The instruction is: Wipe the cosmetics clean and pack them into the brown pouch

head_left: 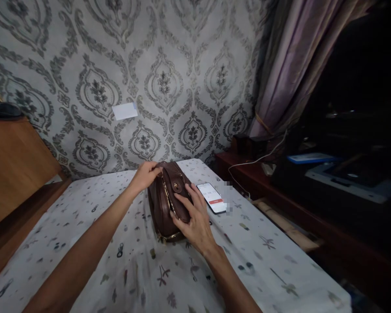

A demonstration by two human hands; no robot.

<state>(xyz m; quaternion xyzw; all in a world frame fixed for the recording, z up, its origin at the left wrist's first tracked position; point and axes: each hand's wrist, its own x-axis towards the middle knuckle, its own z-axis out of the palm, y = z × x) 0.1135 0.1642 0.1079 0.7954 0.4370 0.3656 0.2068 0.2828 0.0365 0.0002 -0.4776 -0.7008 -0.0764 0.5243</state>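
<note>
A brown leather handbag (159, 208) lies on the bed, with gold zipper teeth running along its top and a small round gold emblem on a flap. At the far end of that zipper, my left hand (146, 177) is closed, its fingertips pinched on the bag; whether a zipper pull is between them is hidden. My right hand (197, 219) rests on the near right side of the bag with fingers spread, thumb and fingertips close to the zipper line. More gold zipper hardware shows at the bag's near lower edge.
A phone (212, 198) with a lit screen lies right of the bag on the patterned bedsheet (117, 269). A wooden panel (16, 165) stands at left, the papered wall (163, 82) behind. A white cable (247, 164) crosses dark red furniture (228, 163) at right.
</note>
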